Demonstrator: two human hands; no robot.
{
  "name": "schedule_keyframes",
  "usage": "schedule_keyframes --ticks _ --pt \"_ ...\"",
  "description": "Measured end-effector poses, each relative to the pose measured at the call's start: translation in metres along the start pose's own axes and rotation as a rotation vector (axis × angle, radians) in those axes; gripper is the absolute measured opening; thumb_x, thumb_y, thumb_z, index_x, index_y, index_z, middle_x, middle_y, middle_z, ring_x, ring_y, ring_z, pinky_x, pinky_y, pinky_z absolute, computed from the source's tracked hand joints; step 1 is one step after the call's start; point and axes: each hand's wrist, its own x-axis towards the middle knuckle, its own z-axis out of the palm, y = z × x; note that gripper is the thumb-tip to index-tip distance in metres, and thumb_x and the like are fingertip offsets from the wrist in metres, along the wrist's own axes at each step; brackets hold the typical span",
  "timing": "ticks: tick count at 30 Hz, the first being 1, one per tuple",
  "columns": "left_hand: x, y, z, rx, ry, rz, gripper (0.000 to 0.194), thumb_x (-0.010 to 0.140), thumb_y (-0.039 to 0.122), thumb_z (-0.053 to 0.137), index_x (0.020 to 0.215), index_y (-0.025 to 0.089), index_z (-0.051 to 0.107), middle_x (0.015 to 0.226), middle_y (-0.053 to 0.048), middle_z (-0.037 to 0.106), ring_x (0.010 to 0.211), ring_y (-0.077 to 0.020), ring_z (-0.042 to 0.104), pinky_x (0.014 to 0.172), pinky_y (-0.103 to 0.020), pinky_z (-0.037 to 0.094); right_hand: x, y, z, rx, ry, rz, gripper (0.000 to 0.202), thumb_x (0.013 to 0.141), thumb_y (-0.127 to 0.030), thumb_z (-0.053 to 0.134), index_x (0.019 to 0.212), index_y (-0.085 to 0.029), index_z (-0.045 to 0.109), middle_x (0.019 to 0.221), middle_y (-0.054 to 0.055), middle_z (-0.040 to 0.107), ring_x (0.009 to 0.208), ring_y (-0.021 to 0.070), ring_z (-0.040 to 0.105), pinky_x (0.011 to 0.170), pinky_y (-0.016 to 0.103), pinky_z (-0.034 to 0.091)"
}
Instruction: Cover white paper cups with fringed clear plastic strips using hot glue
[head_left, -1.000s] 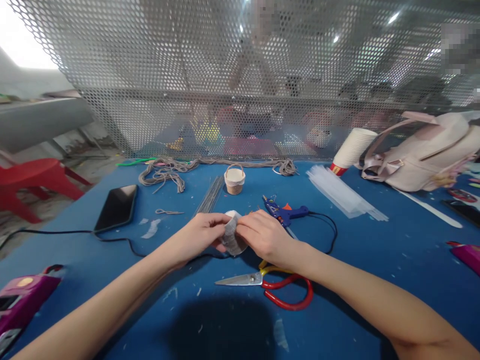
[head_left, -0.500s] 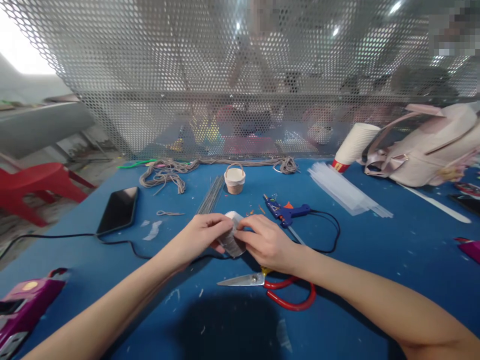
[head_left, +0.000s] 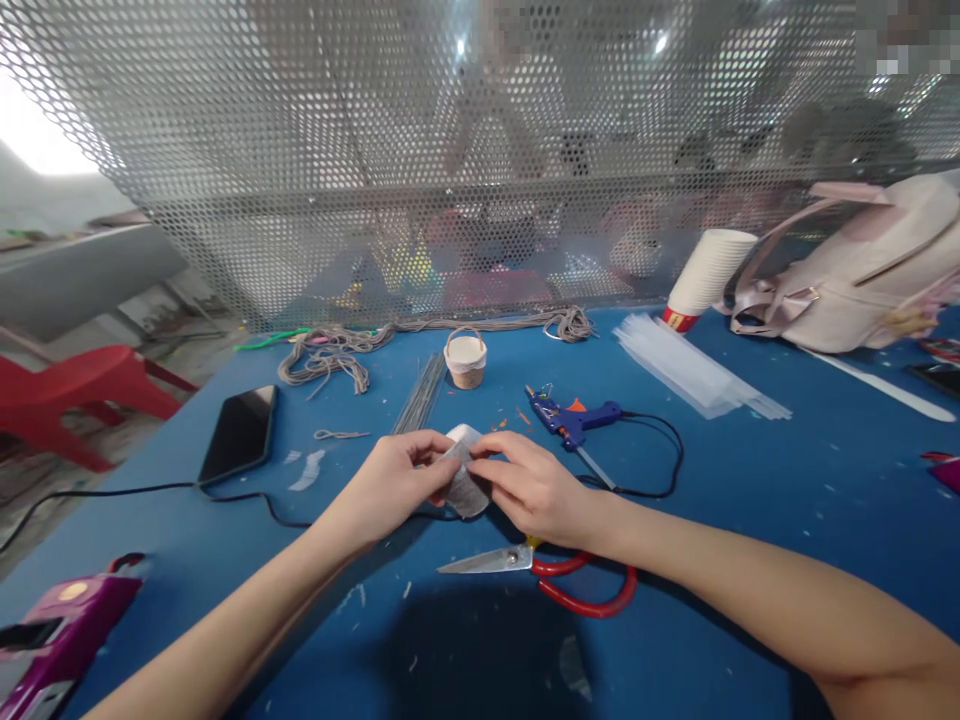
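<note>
Both hands grip a small cup (head_left: 469,492) with a white end and a grey, finely ridged covering. My left hand (head_left: 405,472) pinches its left side, thumb on the covering. From the right, the fingers of my right hand (head_left: 536,487) are bent against its upper part. The fingers hide much of the cup. Red-handled scissors (head_left: 487,561) lie open just below the hands. Beyond them stands a small basket (head_left: 466,365) with a brown lower part, pale cloth rim and arched handle. A bundle of thin grey sticks (head_left: 421,392) lies left of that basket.
A blue glue gun (head_left: 574,422) with its black cord lies right of the hands. Farther right are translucent strips (head_left: 694,370), stacked paper cups (head_left: 709,275) and a pale bag (head_left: 847,270). Left are a phone (head_left: 240,432) and grey cord (head_left: 330,355). A perforated metal panel (head_left: 337,150) closes the back.
The view has shifted slightly. My left thumb and fingers have moved a little on the cup, and more of its grey side shows below. Both hands keep hold of it.
</note>
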Motion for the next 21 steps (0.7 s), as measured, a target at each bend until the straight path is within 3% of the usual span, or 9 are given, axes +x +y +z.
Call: schedule_keyframes --ticks 5,11,14,17,21 --pt "0.0 0.002 0.002 -0.002 0.014 -0.004 0.018 0.066 0.035 0.066 0.07 0.018 0.068 0.059 0.002 0.062 0.049 -0.0105 0.053 0.049 -0.022 0.046 -0.002 0.0 -0.001 -0.055 -0.043 -0.048 0.022 0.087 -0.007 0.041 0.094 -0.009 0.062 0.101 0.016 0.061 0.094 0.022 0.056 0.081 0.039 0.052" --pt "0.001 -0.001 0.002 -0.019 0.001 -0.007 0.02 0.068 0.034 0.065 0.076 0.016 0.067 0.067 0.0 0.064 0.059 -0.0128 0.056 0.052 -0.023 0.048 -0.001 0.0 -0.001 -0.081 -0.032 -0.032 0.027 0.088 -0.007 0.039 0.105 -0.008 0.06 0.102 0.016 0.061 0.096 0.022 0.055 0.081 0.038 0.051" --pt "0.001 -0.001 0.001 0.015 0.002 0.01 0.015 0.067 0.028 0.064 0.077 0.017 0.066 0.069 0.001 0.064 0.062 -0.0131 0.056 0.053 -0.022 0.047 0.0 0.0 -0.002 -0.11 -0.057 -0.057 0.024 0.088 -0.009 0.04 0.095 -0.009 0.063 0.101 0.016 0.062 0.092 0.0232 0.056 0.078 0.039 0.051" --pt "0.001 0.001 0.0 0.031 -0.016 0.017 0.012 0.066 0.023 0.061 0.076 0.018 0.064 0.069 0.003 0.063 0.061 -0.0123 0.054 0.055 -0.022 0.046 0.002 -0.001 -0.004 -0.035 -0.016 -0.036 0.02 0.086 -0.007 0.042 0.086 -0.011 0.062 0.1 0.015 0.063 0.089 0.0213 0.058 0.078 0.037 0.051" --pt "0.0 0.005 -0.002 -0.007 -0.012 0.019 0.014 0.062 0.019 0.058 0.075 0.018 0.064 0.067 0.004 0.063 0.06 -0.0121 0.053 0.059 -0.023 0.045 0.008 -0.003 -0.012 0.06 0.095 0.036 0.02 0.083 -0.003 0.042 0.089 -0.013 0.058 0.095 0.012 0.065 0.089 0.0186 0.059 0.079 0.036 0.05"
